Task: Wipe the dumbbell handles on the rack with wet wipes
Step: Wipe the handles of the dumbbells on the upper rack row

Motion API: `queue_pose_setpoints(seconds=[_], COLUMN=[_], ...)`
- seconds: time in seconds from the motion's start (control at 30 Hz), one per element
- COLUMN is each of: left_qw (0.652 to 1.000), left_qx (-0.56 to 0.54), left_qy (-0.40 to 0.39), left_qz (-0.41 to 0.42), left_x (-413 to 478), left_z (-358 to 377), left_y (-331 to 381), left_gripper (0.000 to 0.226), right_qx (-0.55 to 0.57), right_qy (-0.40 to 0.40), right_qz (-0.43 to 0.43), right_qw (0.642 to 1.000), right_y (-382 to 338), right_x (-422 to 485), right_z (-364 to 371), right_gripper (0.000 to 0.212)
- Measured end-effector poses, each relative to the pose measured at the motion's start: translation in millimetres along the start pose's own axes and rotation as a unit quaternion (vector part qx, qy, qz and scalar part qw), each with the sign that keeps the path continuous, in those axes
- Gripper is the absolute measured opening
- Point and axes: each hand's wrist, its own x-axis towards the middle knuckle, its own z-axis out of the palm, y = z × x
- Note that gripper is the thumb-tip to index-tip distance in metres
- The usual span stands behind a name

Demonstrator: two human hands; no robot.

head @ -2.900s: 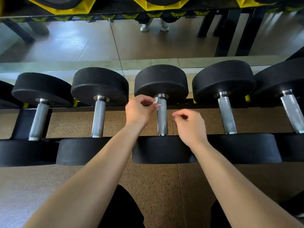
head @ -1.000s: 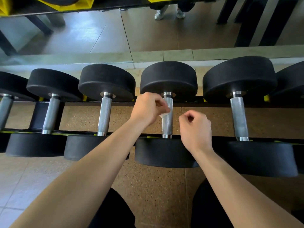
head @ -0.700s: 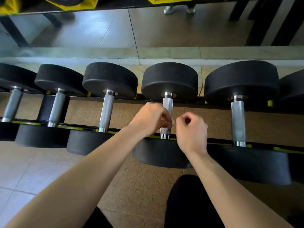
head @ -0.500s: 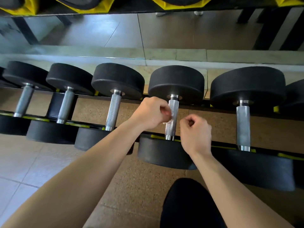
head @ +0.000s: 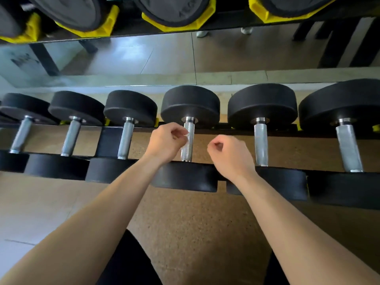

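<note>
**Fingers (head: 179, 133) of my left hand (head: 166, 142) carry the wet wipe (head: 186, 138) back up the handle (head: 186, 150)**

My left fingers are curled in tight and pinch the small white wet wipe, pressing it to the left side of the knurled handle just below the far head of the dumbbell (head: 190, 103). Less than a second ago the same pinch sat low on this handle, close to the near head; half a second ago it was about the middle. So the wipe has travelled the bar's length from bottom to top, and I judge this stroke nearly spent.

My right hand (head: 230, 156) has changed too. A moment ago it hung close beside the wipe, almost touching it; now it has drawn off to the right and hovers apart from the bar, between this handle and the next handle (head: 261, 145) along the rack (head: 224, 126). Its fingers are curled with the thumb against them, and I see nothing held in them.

What this means: the side of the bar facing my left hand has had a full pass, but I cannot tell whether its right side or underside has been touched. The wipe is a small scrap, so each stroke covers little. The other handles in the row, left and right, have nothing on them at this moment.
</note>
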Motion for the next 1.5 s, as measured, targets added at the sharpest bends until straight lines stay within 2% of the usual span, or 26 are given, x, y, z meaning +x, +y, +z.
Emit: queue_pose_setpoints(seconds=[0.1, 0.27, 0.37, 0.5, 0.67, 0.8, 0.9, 1.0, 1.1, 1.2, 1.3, 1.5], left_qw=[1.0, 0.994, 0.993, 0.993, 0.994, 0.997, 0.997, 0.994, 0.994, 0.997, 0.995, 0.995], left_qx=[-0.022, -0.1, -0.107, -0.114, -0.106, -0.07, -0.071, -0.107, -0.106, -0.066, -0.062, -0.104], left_qy=[0.006, 0.005, 0.002, 0.009, 0.02, -0.013, -0.02, 0.008, 0.02, -0.037, -0.083, -0.006], left_qz=[-0.013, -0.045, -0.046, -0.035, 0.019, 0.02, 0.02, 0.003, 0.004, 0.0, -0.004, -0.006], left_x=[16, 39, 49, 62, 64, 48, 49, 65, 66, 48, 41, 62], left_z=[-5, -3, 0, 5, 16, 18, 16, 16, 18, 13, 8, 13], left_y=[-25, -37, -38, -42, -46, -60, -60, -46, -43, -57, -65, -45], left_gripper=[0.007, 0.011, 0.01, 0.012, 0.011, 0.006, 0.003, 0.004, 0.006, 0.003, 0.01, 0.006], right_qx=[0.035, 0.091, 0.08, 0.061, 0.069, 0.066, 0.07, 0.071, 0.073, 0.076, 0.076, 0.127], right_qy=[0.013, 0.06, 0.059, 0.112, 0.144, 0.166, 0.165, 0.163, 0.133, 0.092, 0.081, 0.092], right_qz=[0.025, 0.113, 0.144, 0.162, 0.138, 0.128, 0.12, 0.109, 0.097, 0.07, 0.066, 0.092], right_qw=[0.999, 0.988, 0.985, 0.978, 0.978, 0.976, 0.977, 0.978, 0.984, 0.99, 0.992, 0.983], right_y=[-18, -41, -49, -51, -46, -44, -43, -44, -42, -33, -27, -18], right_x=[4, 14, 9, 5, 4, 4, 4, 4, 4, 6, 10, 5], right_z=[37, 70, 75, 80, 85, 88, 87, 87, 83, 74, 72, 76], right_gripper=[0.016, 0.021, 0.02, 0.016, 0.015, 0.016, 0.019, 0.021, 0.018, 0.015, 0.016, 0.023])
